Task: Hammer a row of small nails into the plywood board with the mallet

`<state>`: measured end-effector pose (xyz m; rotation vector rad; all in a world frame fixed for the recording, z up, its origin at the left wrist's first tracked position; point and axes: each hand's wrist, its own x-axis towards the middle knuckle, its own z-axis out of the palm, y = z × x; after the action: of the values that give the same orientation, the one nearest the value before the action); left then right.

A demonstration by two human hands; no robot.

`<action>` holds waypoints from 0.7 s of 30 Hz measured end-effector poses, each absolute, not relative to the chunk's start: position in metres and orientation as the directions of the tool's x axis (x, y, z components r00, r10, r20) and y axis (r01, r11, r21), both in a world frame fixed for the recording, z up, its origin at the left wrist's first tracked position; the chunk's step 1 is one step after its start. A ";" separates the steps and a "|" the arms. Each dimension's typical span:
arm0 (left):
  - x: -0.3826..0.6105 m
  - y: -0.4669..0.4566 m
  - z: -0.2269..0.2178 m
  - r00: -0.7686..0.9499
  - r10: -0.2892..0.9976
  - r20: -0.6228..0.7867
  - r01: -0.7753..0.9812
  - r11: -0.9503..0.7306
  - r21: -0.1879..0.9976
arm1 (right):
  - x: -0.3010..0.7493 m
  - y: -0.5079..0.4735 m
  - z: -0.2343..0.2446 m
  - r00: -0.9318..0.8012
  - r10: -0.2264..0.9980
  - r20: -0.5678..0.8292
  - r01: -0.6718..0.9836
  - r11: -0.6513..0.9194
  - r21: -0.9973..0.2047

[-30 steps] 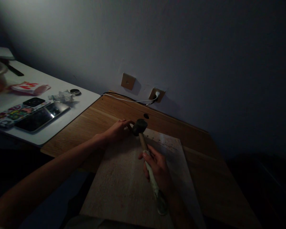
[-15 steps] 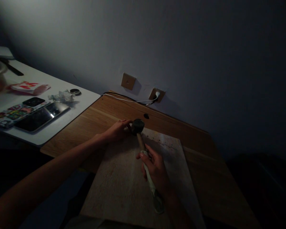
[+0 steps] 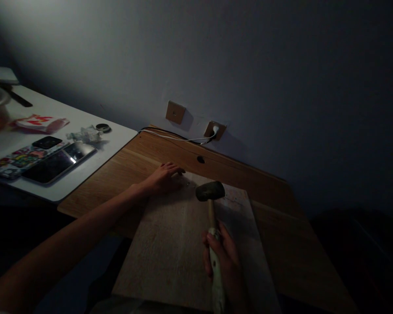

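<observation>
My right hand (image 3: 224, 255) is wrapped round the handle of a mallet (image 3: 210, 191). Its dark, barrel-shaped head is over the far part of a pale wooden board (image 3: 170, 244), and the handle has a light wrapping. At the board's far left edge lies my left hand (image 3: 165, 178), fingers loosely stretched to the right, with nothing visible in them. Just right of those fingertips a small nail (image 3: 187, 184) shows on the board. Other tiny nails along the far edge are partly hidden behind the mallet head.
Under the board is a brown wooden desk (image 3: 281, 222) against the wall, with a cable hole (image 3: 201, 159). A plug sits in a wall socket (image 3: 215, 130). On a white table (image 3: 118, 135) at left lie phones (image 3: 59, 162), crumpled plastic (image 3: 87, 134) and a red-and-white packet (image 3: 41, 123).
The mallet has moved right and toward me, away from my left fingertips, together with my right hand. My left hand has stayed nearly in place, its fingers now uncovered.
</observation>
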<state>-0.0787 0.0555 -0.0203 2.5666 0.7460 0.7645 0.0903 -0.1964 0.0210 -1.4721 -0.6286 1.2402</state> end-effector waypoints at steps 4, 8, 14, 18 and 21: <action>-0.081 0.056 -0.015 0.730 0.560 0.391 0.358 -0.801 0.479 | 0.088 -0.218 0.010 0.401 0.781 -0.479 -0.387 -0.329 -0.861; -0.086 0.061 -0.014 0.701 0.602 0.382 0.374 -0.767 0.522 | 0.085 -0.225 0.010 0.402 0.756 -0.516 -0.420 -0.348 -0.838; -0.097 0.076 -0.017 0.622 0.658 0.425 0.432 -0.741 0.514 | 0.089 -0.232 -0.004 0.389 0.686 -0.615 -0.334 -0.517 -0.788; -0.099 0.079 -0.020 0.612 0.673 0.415 0.453 -0.729 0.513 | 0.101 -0.235 -0.026 0.522 0.708 -0.476 -0.118 -0.493 -0.862; -0.098 0.077 -0.021 0.603 0.683 0.412 0.467 -0.721 0.512 | 0.102 -0.232 -0.033 0.463 0.808 -0.365 -0.007 -0.409 -0.913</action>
<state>-0.0979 0.0773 -0.0209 2.4799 0.9260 0.8530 0.1023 -0.2325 -0.0330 -1.7593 -0.6854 1.0709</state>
